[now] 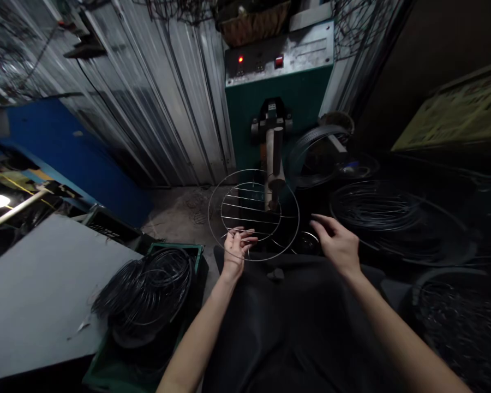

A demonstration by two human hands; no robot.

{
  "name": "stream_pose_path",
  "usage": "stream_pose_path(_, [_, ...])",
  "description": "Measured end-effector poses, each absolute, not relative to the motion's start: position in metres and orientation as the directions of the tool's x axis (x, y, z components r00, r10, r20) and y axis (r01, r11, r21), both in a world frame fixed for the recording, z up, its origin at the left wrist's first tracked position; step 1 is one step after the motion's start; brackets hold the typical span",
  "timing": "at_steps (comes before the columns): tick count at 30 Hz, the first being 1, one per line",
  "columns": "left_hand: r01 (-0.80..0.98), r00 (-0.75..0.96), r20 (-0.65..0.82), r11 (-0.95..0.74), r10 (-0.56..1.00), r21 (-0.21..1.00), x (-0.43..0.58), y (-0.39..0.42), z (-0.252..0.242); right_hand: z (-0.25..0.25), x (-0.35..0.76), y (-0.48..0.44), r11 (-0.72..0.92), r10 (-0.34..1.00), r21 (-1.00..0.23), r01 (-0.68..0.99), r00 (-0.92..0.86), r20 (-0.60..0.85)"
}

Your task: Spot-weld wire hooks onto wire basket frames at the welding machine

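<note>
"By the machine arm, what was listed?"
"One rack, held by my left hand; right hand narrow-fingered, contents I couldn't tell."
"Handling?"
"Level, steady support seemed best."

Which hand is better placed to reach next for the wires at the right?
Probably the right hand: it is nearer those wires and apart from the round grid, which the left hand holds.

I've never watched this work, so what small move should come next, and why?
Perhaps bring the right hand to the rack to steady it: only the left hand holds it at the machine, while the right is apart from it.
</note>
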State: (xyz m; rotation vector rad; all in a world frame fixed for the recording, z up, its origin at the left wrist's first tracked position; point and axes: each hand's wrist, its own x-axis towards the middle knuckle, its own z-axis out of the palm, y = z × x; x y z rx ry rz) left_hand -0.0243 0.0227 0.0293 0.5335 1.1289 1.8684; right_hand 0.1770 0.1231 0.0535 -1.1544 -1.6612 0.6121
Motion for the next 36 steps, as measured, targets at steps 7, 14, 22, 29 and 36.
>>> stream_pose_path(7, [-0.451, -0.441, -0.192, -0.031, 0.877, 0.892, -0.002, -0.035, 0.022, 0.05, 0.208, 0.04, 0.401, 0.899, -0.791, 0.461, -0.036, 0.435])
stream_pose_path(14, [-0.498, -0.338, -0.347, 0.146, 0.875, 0.855, -0.004, -0.05, 0.054, 0.053, 0.256, 0.009, 0.227, 0.961, -0.834, 0.502, 0.022, 0.275])
stream_pose_path(22, [-0.451, -0.156, -0.473, 0.363, 0.867, 0.815, -0.042, -0.115, 0.003, 0.024, 0.273, -0.009, 0.01, 0.995, -0.844, 0.535, 0.077, 0.061])
stream_pose_path(29, [-0.469, -0.197, -0.532, 0.398, 0.823, 0.789, -0.068, -0.158, -0.061, -0.009, 0.265, -0.016, -0.077, 0.996, -0.823, 0.562, 0.009, -0.086])
stream_pose_path(36, [-0.437, -0.179, -0.494, 0.381, 0.851, 0.814, -0.072, -0.153, -0.062, -0.019, 0.261, -0.01, -0.08, 0.995, -0.815, 0.574, -0.009, -0.104])
